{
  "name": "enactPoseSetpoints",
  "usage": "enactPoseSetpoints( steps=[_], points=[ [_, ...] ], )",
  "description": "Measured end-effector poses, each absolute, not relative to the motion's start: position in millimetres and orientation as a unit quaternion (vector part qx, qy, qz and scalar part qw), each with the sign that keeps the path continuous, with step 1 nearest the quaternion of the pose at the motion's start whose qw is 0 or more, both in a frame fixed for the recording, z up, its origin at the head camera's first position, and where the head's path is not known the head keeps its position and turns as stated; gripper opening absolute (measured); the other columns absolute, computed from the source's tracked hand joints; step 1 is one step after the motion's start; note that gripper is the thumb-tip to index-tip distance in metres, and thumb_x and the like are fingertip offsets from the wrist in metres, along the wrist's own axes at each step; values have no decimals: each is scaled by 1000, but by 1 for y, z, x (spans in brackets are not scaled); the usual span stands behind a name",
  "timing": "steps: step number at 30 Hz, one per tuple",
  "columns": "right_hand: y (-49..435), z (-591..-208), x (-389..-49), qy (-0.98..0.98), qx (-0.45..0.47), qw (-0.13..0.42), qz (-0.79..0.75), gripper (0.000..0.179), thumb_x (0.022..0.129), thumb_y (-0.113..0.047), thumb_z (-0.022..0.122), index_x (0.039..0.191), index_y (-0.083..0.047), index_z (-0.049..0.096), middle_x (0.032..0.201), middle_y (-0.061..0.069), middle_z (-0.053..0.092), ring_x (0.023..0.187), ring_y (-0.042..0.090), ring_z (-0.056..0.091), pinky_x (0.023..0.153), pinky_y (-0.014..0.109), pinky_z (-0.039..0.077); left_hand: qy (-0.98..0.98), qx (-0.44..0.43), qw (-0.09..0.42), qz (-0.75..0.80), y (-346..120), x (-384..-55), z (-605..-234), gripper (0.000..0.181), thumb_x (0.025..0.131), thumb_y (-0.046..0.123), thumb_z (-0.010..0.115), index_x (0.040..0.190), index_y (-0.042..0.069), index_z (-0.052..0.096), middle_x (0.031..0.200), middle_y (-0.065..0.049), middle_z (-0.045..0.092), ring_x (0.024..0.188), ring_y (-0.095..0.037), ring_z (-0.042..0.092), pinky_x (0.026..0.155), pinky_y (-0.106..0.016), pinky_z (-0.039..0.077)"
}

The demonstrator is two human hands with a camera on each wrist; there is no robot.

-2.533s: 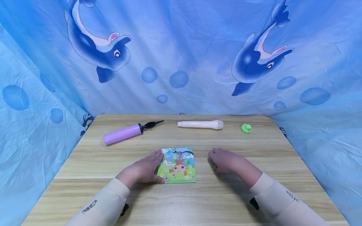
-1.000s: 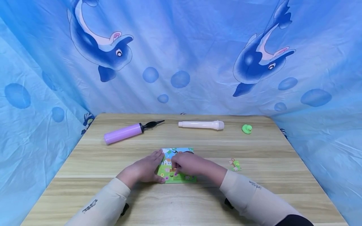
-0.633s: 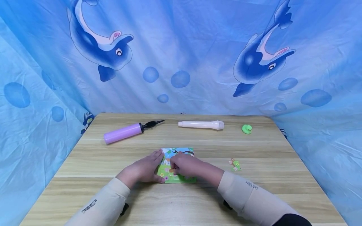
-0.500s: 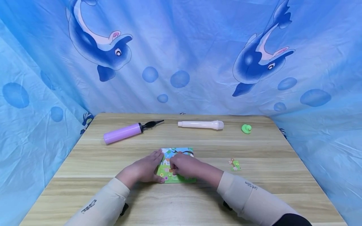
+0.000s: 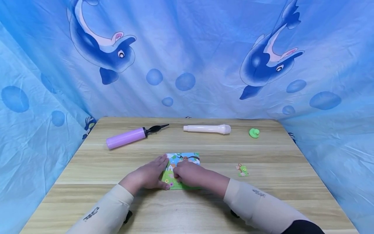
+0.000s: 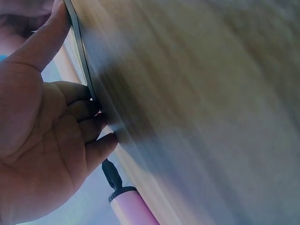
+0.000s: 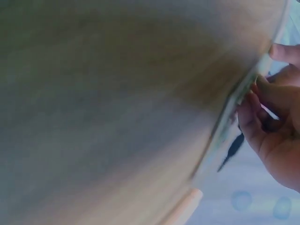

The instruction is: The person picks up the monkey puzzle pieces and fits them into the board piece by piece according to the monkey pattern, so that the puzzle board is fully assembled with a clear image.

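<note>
A square jigsaw puzzle (image 5: 170, 185) with a monkey picture lies on the table before me. My left hand (image 5: 150, 172) rests along its left edge, with fingers extended near the far corner and the thumb at the near corner. Over the puzzle's middle is my right hand (image 5: 188, 174), fingers curled down onto the pieces and covering much of the picture. In the right wrist view, the thumb and fingers (image 7: 251, 117) pinch together right at the board's surface; the piece between them is mostly hidden. A loose puzzle piece (image 5: 242, 170) lies on the table to the right.
Behind the puzzle lie a purple balloon pump (image 5: 125, 138) with a black nozzle and a white toy microphone (image 5: 205, 129). A green rubber duck (image 5: 254, 133) sits at the back right. A blue dolphin-print curtain (image 5: 187, 58) hangs around the wooden table (image 5: 181, 214).
My right hand has let go of the loose piece at the right and moved left onto the puzzle, then shifted slightly further left. My left hand has stayed at the puzzle's left edge.
</note>
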State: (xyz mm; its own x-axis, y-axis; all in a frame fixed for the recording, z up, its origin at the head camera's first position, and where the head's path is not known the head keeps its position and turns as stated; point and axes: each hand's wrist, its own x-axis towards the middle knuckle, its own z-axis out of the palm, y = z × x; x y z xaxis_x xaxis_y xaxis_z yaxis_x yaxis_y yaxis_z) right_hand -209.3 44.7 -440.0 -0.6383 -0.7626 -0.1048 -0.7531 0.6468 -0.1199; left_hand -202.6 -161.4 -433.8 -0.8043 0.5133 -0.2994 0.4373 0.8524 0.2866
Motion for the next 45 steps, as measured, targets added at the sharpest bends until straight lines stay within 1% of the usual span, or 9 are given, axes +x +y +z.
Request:
enactPoseSetpoints(
  steps=[4,8,16,21,24,28,31,38,45],
  points=[
    [63,-426,-204,879,-464,100,-39,19,97,-25,63,112,-20,73,104,-10,68,98,4,62,89,22,53,945,250,186,103,-161,-202,-434,106,81,57,71,155,1,20,165,-15,12,151,-33,13,122,-47,22],
    [93,-412,-205,875,-454,138,-98,24,97,-21,61,120,-15,68,114,-6,68,108,8,61,95,27,52,945,247,187,101,-161,-202,-434,107,81,58,71,156,1,20,165,-14,11,151,-33,13,122,-47,21],
    [166,-399,-216,924,-344,107,-127,36,91,-21,71,123,-7,65,123,7,65,119,25,59,101,43,50,946,243,188,106,-161,-201,-434,108,80,58,72,156,2,19,165,-14,9,151,-33,12,123,-48,20],
    [203,-401,-220,945,-285,109,-115,44,84,-20,77,123,-4,64,120,10,64,115,28,60,97,46,51,946,244,186,104,-161,-201,-434,108,80,59,71,156,3,19,165,-14,9,152,-33,12,123,-47,20],
    [221,-405,-220,954,-260,115,-93,48,78,-19,82,120,-4,63,111,9,63,103,27,61,88,44,53,946,245,185,102,-160,-201,-434,108,80,59,71,156,2,19,165,-14,10,152,-32,12,123,-47,19],
    [237,-411,-217,962,-219,156,-48,37,76,-12,82,107,-10,62,95,3,55,84,19,55,72,37,50,946,247,185,101,-160,-201,-434,108,80,59,71,156,2,19,165,-15,10,152,-33,12,123,-47,19],
    [242,-417,-214,961,-224,159,-35,28,78,-5,79,96,-13,59,87,1,48,76,16,48,65,32,45,946,245,185,101,-160,-201,-434,109,80,59,71,156,2,19,165,-14,10,152,-33,12,123,-47,19],
    [235,-425,-215,955,-263,124,-63,30,74,-7,82,85,-16,56,82,-1,46,71,13,44,62,27,42,947,246,181,103,-161,-200,-434,108,80,59,71,155,1,20,164,-15,11,151,-33,13,123,-47,20],
    [207,-424,-212,950,-266,139,-85,23,80,-20,80,93,-19,61,89,-2,51,77,12,48,67,31,47,945,246,184,109,-161,-200,-433,108,80,58,72,155,1,21,164,-15,11,151,-34,13,123,-48,20]
  ],
)
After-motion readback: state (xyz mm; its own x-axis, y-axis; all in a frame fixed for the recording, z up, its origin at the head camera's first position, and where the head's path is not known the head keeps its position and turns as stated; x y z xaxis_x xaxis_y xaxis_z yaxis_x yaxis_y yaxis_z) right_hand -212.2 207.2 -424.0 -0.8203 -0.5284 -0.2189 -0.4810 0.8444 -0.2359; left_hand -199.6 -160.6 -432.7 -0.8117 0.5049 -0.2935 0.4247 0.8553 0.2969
